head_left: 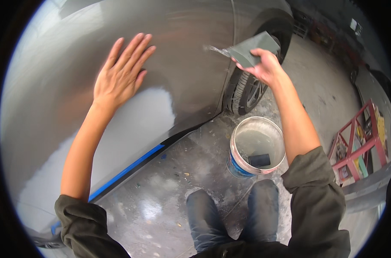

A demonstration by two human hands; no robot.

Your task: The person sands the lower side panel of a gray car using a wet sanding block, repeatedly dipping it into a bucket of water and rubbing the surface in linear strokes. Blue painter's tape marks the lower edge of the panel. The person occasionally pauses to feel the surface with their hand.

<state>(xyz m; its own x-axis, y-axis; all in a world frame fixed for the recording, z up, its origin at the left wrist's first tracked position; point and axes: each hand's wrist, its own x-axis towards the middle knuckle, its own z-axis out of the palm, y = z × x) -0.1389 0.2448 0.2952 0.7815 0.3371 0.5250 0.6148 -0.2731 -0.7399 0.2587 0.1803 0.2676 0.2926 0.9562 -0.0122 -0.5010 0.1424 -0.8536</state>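
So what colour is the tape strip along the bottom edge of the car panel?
Blue tape strip, clearest in the head view.

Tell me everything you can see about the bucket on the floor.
The bucket is round, white and plastic-looking, with a blue band low on its outer wall. It stands upright and open on the stained concrete floor, beside the car's tyre and just ahead of the person's knees. It holds cloudy water, with a small dark rectangular block lying in it near the front wall. Neither hand touches it; the right hand, holding a grey sheet, is above it.
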